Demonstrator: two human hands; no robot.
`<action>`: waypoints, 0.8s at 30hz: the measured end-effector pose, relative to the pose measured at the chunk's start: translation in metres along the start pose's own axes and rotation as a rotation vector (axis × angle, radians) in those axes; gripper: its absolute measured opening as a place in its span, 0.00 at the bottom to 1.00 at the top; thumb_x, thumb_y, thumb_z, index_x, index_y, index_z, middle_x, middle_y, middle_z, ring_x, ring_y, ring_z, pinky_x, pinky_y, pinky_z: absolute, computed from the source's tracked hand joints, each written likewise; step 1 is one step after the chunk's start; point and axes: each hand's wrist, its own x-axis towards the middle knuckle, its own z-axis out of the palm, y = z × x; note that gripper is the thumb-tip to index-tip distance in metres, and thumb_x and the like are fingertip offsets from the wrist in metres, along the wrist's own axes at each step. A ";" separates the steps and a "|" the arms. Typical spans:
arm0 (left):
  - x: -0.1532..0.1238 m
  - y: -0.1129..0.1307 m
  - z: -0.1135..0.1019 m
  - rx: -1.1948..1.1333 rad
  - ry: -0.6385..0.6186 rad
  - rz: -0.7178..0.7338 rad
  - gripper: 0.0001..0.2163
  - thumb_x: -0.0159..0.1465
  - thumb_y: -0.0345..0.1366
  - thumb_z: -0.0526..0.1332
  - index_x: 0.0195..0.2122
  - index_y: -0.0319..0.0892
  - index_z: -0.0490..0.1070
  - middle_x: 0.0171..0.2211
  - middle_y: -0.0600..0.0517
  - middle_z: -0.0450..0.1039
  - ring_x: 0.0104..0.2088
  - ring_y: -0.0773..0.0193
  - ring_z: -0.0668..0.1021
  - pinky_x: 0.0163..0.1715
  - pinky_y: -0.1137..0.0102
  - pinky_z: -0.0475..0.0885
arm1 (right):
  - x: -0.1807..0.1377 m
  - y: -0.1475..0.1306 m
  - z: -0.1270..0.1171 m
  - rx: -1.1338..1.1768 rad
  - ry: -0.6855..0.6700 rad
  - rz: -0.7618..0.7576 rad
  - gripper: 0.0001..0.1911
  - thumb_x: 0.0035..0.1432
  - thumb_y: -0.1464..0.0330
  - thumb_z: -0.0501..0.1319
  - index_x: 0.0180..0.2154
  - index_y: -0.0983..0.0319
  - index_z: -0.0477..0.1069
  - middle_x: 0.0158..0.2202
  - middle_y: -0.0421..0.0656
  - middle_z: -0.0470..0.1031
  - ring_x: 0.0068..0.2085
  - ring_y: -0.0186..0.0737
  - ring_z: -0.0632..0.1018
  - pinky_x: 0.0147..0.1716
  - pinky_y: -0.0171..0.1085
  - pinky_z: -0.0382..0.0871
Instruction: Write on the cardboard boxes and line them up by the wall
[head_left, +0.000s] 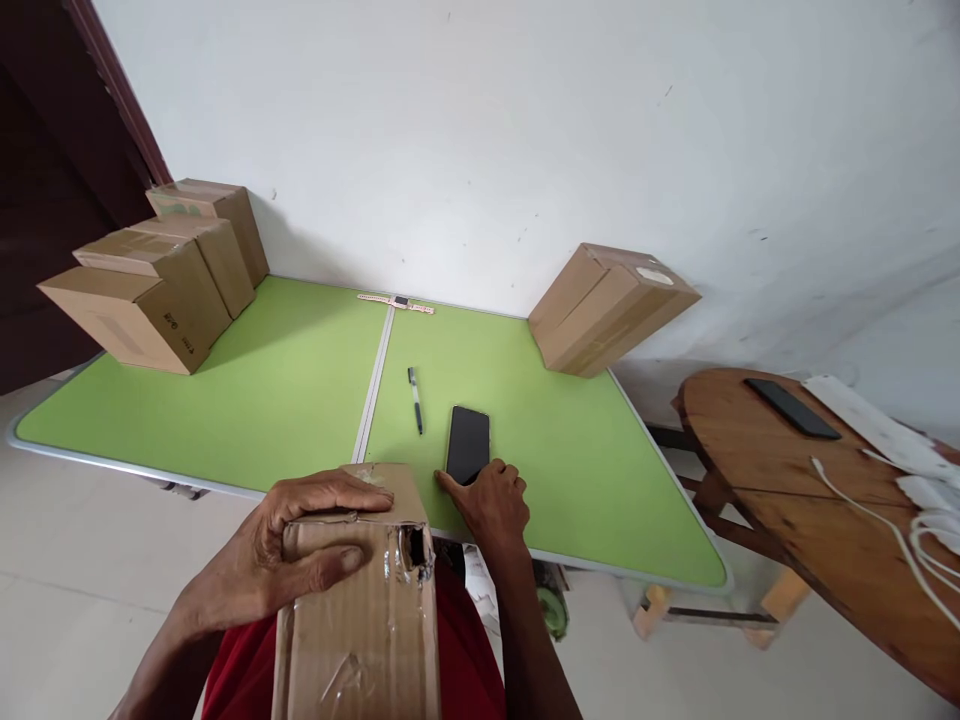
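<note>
My left hand [300,545] is closed over the top edge of a brown cardboard box [360,630], thumb on the near face and fingers on top. A torn hole with shiny tape shows at the box's upper right corner. On the green table my right hand [491,500] grips the lower end of a smartphone [469,440], thumb at its left edge and fingers at its right. The phone lies with its dark screen up. To its left is a pen [415,400], and farther back a pink-strapped watch [401,302] lies across the table's seam.
Several cardboard boxes [165,310] stand at the left end of the green table [300,400]. Another box [607,310] stands at the back right. A wooden table [787,480] on the right holds a dark phone [792,408], a power strip [877,425] and white cables [870,510].
</note>
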 end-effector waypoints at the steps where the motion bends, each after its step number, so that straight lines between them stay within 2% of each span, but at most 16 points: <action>1: 0.000 0.000 0.000 0.001 -0.003 0.002 0.16 0.69 0.35 0.69 0.58 0.52 0.81 0.55 0.48 0.82 0.58 0.55 0.82 0.60 0.63 0.75 | 0.002 -0.003 0.001 0.018 -0.005 0.003 0.34 0.62 0.54 0.70 0.57 0.74 0.69 0.58 0.70 0.72 0.62 0.71 0.73 0.52 0.56 0.76; 6: -0.001 -0.002 0.000 0.011 -0.002 -0.013 0.16 0.70 0.35 0.68 0.58 0.50 0.81 0.55 0.48 0.82 0.57 0.53 0.82 0.60 0.60 0.75 | 0.012 -0.001 -0.001 0.160 -0.049 0.036 0.37 0.57 0.61 0.72 0.59 0.78 0.66 0.61 0.73 0.69 0.63 0.75 0.73 0.58 0.58 0.72; 9: -0.002 -0.002 -0.001 0.023 0.001 -0.038 0.16 0.70 0.36 0.68 0.59 0.52 0.80 0.57 0.48 0.81 0.60 0.52 0.80 0.63 0.59 0.73 | 0.022 0.017 -0.006 0.324 -0.131 0.056 0.35 0.51 0.61 0.75 0.54 0.73 0.69 0.58 0.72 0.74 0.61 0.74 0.76 0.59 0.57 0.72; 13: -0.002 0.001 -0.002 0.036 -0.007 -0.040 0.16 0.70 0.37 0.69 0.59 0.54 0.80 0.57 0.49 0.82 0.59 0.53 0.81 0.61 0.62 0.74 | 0.027 0.046 -0.004 0.659 -0.251 0.140 0.27 0.47 0.62 0.77 0.45 0.61 0.70 0.44 0.55 0.83 0.45 0.59 0.85 0.44 0.50 0.81; 15: -0.001 0.002 -0.001 0.032 -0.005 -0.034 0.16 0.70 0.37 0.69 0.59 0.56 0.81 0.56 0.51 0.82 0.58 0.55 0.82 0.60 0.64 0.75 | 0.025 0.055 0.000 0.853 -0.297 0.183 0.24 0.47 0.65 0.77 0.42 0.58 0.68 0.37 0.47 0.83 0.36 0.50 0.85 0.36 0.45 0.82; 18: -0.002 0.001 -0.001 0.046 0.009 -0.037 0.17 0.70 0.38 0.69 0.59 0.58 0.80 0.56 0.52 0.82 0.59 0.56 0.81 0.61 0.65 0.74 | 0.018 0.059 0.005 1.135 -0.369 0.236 0.23 0.45 0.67 0.79 0.37 0.58 0.68 0.30 0.40 0.81 0.25 0.38 0.79 0.27 0.39 0.80; 21: -0.002 -0.001 -0.002 0.078 0.027 -0.045 0.17 0.69 0.39 0.69 0.59 0.58 0.80 0.57 0.52 0.82 0.60 0.55 0.81 0.63 0.64 0.74 | 0.014 0.058 0.006 1.408 -0.460 0.286 0.21 0.47 0.66 0.80 0.35 0.59 0.69 0.25 0.35 0.77 0.19 0.31 0.72 0.21 0.33 0.75; 24: -0.002 -0.001 -0.001 0.093 0.034 -0.049 0.17 0.69 0.39 0.70 0.58 0.58 0.81 0.57 0.51 0.82 0.60 0.54 0.81 0.64 0.62 0.74 | 0.015 0.053 0.003 1.631 -0.550 0.347 0.16 0.57 0.64 0.76 0.37 0.59 0.69 0.24 0.35 0.77 0.21 0.33 0.75 0.23 0.34 0.79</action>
